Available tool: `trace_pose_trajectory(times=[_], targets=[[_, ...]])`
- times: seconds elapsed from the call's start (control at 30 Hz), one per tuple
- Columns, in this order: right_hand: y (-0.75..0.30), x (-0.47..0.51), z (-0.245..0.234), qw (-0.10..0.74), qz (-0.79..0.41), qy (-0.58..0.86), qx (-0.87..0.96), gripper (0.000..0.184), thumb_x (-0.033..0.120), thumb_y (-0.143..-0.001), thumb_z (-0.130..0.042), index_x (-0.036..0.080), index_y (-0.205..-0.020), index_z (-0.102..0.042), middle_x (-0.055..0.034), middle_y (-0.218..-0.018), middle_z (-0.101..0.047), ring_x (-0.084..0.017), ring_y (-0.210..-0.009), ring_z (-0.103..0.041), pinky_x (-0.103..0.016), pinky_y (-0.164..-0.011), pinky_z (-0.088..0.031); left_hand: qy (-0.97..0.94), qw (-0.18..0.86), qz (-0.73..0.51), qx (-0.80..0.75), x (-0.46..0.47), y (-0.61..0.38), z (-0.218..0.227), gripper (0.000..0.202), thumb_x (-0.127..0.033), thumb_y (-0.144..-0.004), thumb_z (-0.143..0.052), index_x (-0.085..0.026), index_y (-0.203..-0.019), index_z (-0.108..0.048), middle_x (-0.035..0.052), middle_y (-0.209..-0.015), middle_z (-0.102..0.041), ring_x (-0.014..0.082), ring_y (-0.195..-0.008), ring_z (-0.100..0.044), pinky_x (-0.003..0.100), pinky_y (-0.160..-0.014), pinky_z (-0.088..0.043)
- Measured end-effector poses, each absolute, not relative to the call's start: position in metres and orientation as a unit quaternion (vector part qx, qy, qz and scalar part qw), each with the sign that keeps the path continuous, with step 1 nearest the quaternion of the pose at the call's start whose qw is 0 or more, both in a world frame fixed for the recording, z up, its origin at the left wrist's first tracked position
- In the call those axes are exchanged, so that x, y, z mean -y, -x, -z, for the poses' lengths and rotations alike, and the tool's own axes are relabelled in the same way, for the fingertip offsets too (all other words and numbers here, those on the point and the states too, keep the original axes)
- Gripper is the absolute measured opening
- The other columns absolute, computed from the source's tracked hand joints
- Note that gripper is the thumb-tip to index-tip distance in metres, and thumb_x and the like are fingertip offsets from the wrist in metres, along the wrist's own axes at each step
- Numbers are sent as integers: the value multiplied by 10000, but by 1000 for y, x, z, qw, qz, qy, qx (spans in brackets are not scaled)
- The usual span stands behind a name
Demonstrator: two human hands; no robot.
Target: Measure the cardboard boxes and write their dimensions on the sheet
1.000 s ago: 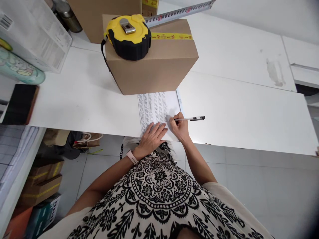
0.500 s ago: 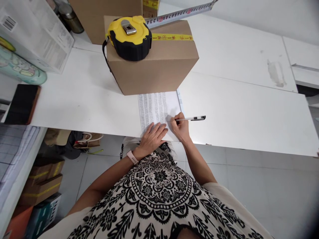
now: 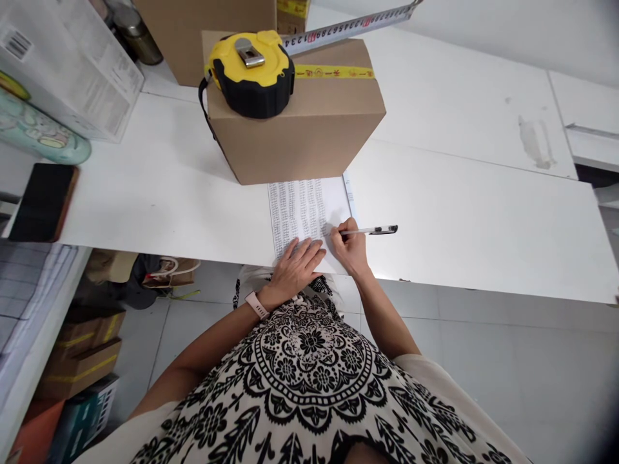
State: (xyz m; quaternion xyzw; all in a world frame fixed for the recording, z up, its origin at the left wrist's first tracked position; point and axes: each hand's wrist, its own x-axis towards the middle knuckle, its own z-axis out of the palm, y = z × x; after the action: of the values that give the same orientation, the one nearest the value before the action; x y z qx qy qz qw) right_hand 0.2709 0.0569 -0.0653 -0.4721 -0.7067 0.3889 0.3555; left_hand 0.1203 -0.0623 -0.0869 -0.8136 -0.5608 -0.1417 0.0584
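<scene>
A printed sheet of paper (image 3: 304,209) lies at the near edge of the white table (image 3: 459,219), partly under a cardboard box (image 3: 309,129). My left hand (image 3: 294,267) rests flat on the sheet's lower part, fingers spread. My right hand (image 3: 349,248) pinches a pen (image 3: 372,230) with its tip on the sheet's right side. A yellow and black tape measure (image 3: 251,71) sits on top of the box, its blade (image 3: 348,26) drawn out to the right.
A black phone (image 3: 43,200) lies at the table's left end, beside a white printed carton (image 3: 68,64) and a pale green case (image 3: 39,132). A larger cardboard box (image 3: 203,32) stands behind. Boxes (image 3: 77,348) and a bag (image 3: 169,272) sit on the floor under the table.
The pen has shifted very slightly in my right hand on the sheet. My left hand has stayed put.
</scene>
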Motion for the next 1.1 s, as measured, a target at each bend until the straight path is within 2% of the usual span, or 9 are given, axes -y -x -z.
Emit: trace_pose_trajectory(times=[0.53,0.63,0.77,0.83,0.93,1.03,1.1], targets=[[-271,-56,65,355,-382,485,702,249,301,-875,-611,252,-728,-417,89,-549,-416,-106,-493,-389,-258,-509,-328,811,49,149,564,62,-121,89,518,-479,-1044,-442,-163,-1431,-579,106,-1534,-535,285,-1435,-473,488,-1252,-292],[-271,-54,67,390,-367,496,683,247,352,-919,-595,250,-765,-430,71,-610,-442,-111,-523,-400,-261,-522,-346,810,34,156,564,63,-121,90,520,-476,-1040,-452,-168,-1443,-566,104,-1540,-528,288,-1440,-468,493,-1251,-295],[-275,-59,70,406,-312,489,707,150,401,-984,-529,251,-970,-537,-4,-839,-590,-163,-720,-557,-303,-654,-464,811,18,150,565,62,-119,87,510,-463,-1040,-460,-180,-1453,-557,103,-1539,-530,286,-1443,-466,495,-1248,-304],[-279,-65,70,377,-255,482,749,160,347,-1007,-472,251,-1089,-571,-56,-984,-622,-208,-886,-604,-353,-775,-502,812,18,147,564,62,-119,85,504,-458,-1040,-463,-175,-1444,-562,108,-1526,-544,286,-1439,-471,494,-1243,-313],[-287,-76,73,311,-164,471,809,293,216,-996,-395,233,-1197,-606,-121,-1101,-610,-274,-1042,-568,-426,-885,-493,811,7,149,565,62,-120,83,499,-469,-1033,-483,-169,-1421,-572,114,-1503,-568,286,-1431,-478,500,-1234,-326],[-291,-84,79,274,-105,453,842,440,100,-945,-343,198,-1285,-605,-160,-1149,-615,-302,-1045,-529,-468,-924,-472,799,-39,194,567,64,-121,77,495,-491,-1011,-529,-167,-1381,-576,123,-1484,-581,287,-1412,-494,514,-1218,-349],[-292,-86,83,277,-81,446,847,527,48,-905,-321,172,-1348,-576,-169,-1139,-629,-304,-1011,-523,-476,-922,-469,771,-70,263,576,63,-117,65,475,-492,-1009,-532,-167,-1353,-567,139,-1455,-592,274,-1373,-529,490,-1167,-428]])
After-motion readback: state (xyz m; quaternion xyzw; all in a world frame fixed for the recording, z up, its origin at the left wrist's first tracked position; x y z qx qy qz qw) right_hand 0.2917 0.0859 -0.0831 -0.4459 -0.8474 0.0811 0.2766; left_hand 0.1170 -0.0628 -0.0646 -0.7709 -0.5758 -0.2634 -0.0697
